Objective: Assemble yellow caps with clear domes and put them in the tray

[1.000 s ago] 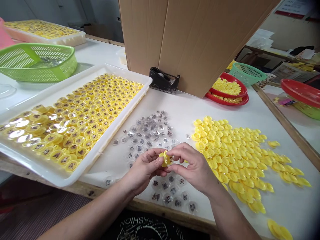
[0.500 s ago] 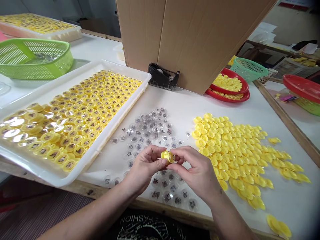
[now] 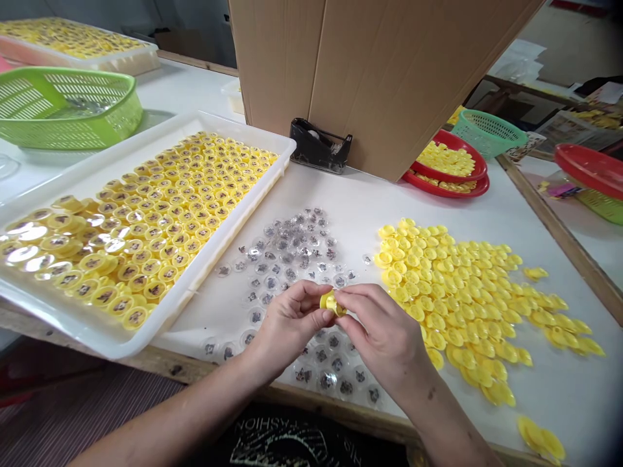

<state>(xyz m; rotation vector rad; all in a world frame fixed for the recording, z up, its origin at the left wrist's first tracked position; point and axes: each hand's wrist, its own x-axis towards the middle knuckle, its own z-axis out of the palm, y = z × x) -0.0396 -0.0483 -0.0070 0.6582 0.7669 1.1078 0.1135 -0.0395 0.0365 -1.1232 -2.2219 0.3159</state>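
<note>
The left hand [image 3: 294,322] and the right hand [image 3: 379,334] both pinch one small yellow piece [image 3: 333,303] between fingertips, just nearer the person than the upper cluster of clear printed discs [image 3: 296,243], a grip that probably lets one steady it while the other presses or turns it. Relative to that cluster, the white tray [image 3: 160,334] of yellow pieces with printed faces lies to the left and the loose yellow caps [image 3: 452,292] spread to the right on the bench [image 3: 370,201], seemingly so that each hand has a supply within short reach.
</note>
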